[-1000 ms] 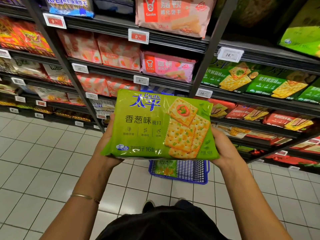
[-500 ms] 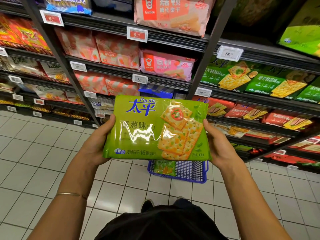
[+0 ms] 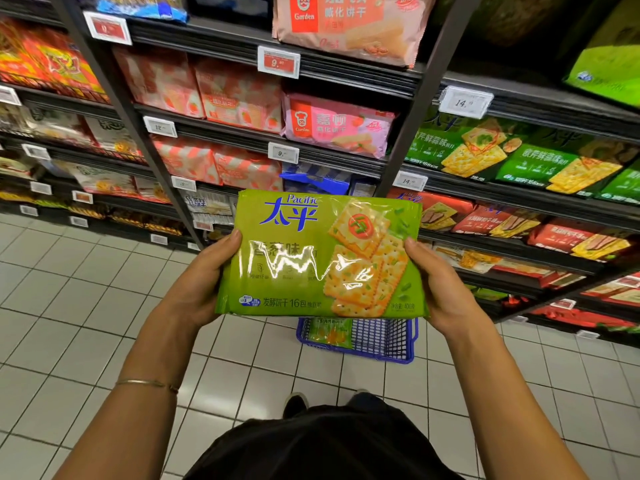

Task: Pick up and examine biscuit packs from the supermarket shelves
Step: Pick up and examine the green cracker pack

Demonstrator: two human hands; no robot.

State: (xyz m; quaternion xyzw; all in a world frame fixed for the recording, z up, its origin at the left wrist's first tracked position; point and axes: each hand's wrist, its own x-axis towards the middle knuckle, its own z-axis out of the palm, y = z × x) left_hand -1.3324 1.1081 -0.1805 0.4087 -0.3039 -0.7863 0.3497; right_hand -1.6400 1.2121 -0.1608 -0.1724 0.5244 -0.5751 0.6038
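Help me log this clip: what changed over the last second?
The green biscuit pack tilted slightly, so glare now crosses its front. The left hand and right hand slid from its lower corners to its sides. Both keep holding it; the blue basket stayed put.

I see through one head camera, looking forward and down, close over the biscuit pack, shelves just behind it.
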